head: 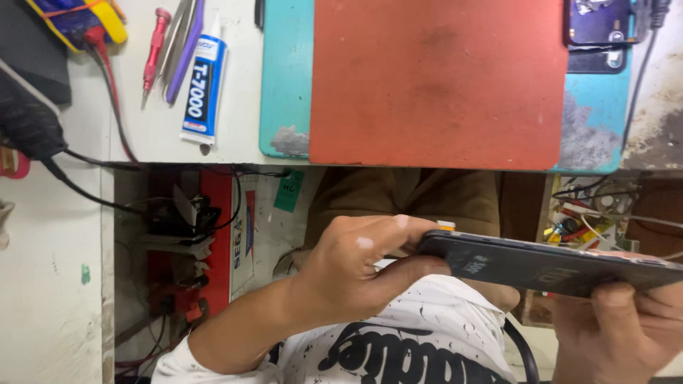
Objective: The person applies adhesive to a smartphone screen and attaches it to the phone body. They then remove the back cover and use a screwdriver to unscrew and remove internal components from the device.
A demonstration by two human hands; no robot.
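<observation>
Lower centre of the frame: the left hand (359,267) grips one end of a dark smartphone (548,267), thumb underneath and fingers curled over the upper edge, closed firmly on it. Lower right corner: the right hand (626,327) supports the other end of the same phone from below, thumb pressed against the near face; it too is closed on the device. The phone lies roughly level across the lower right of the frame, held in the air between both hands, above the lap and clear of the bench. A small orange-and-white piece shows at the phone's upper edge by the left fingertips; its kind cannot be told.

Bottom centre, beneath the forearm, a white shirt (427,341) with black spatter and lettering is visible, with brown trousers (413,192) beyond it.

Mid-frame left, under the bench edge, a red box (217,235) with tangled black cables. Mid-frame right, an open compartment holding loose coloured wires (583,224).

Upper half: a large red-orange mat (437,82) lies on top of a teal mat (284,71), which shows worn patches at its near corners. To the upper left on the white bench (135,135): an adhesive tube (203,85) with a blue and white label, tweezers (181,35), a red-handled screwdriver (154,43), and a yellow and blue device (78,21) at the corner. Upper right corner: another dark phone (597,32) resting on the teal mat.
</observation>
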